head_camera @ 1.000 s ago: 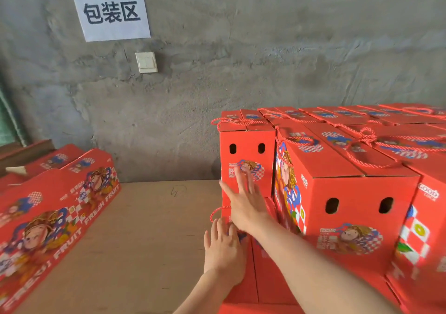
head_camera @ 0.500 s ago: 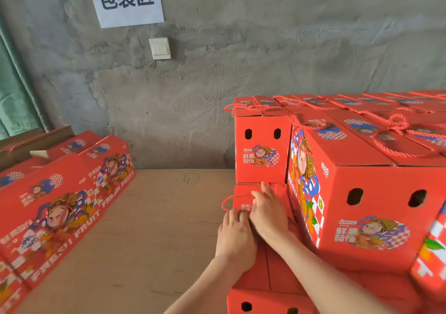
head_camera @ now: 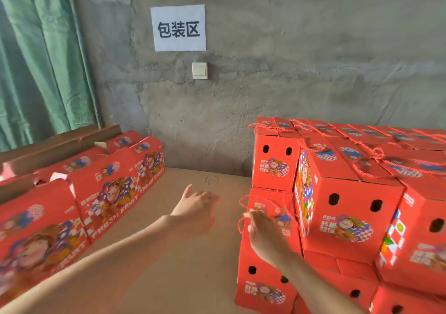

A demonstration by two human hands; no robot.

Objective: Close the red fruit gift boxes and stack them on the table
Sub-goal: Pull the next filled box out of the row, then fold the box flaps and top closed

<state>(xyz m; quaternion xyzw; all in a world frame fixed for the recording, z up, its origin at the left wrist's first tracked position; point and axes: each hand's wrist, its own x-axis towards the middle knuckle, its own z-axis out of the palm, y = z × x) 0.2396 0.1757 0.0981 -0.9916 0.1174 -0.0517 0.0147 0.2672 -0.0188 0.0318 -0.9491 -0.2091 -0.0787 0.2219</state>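
Red closed gift boxes (head_camera: 342,217) stand stacked in two tiers on the right side of the brown board table (head_camera: 169,253), their twisted rope handles lying across the lids. At the near left corner of that stack sits a lower box (head_camera: 263,282) with round holes in its end. The right hand (head_camera: 264,231) hovers over its top, beside the red rope handle (head_camera: 242,217); motion blur hides whether the fingers hold the rope. The left hand (head_camera: 195,205) reaches out over the bare table, fingers spread and holding nothing. Along the left edge, flattened boxes (head_camera: 108,193) lean in a row. Behind, a grey concrete wall carries a paper sign (head_camera: 178,27) and a light switch (head_camera: 199,70), beside a green curtain (head_camera: 41,60).
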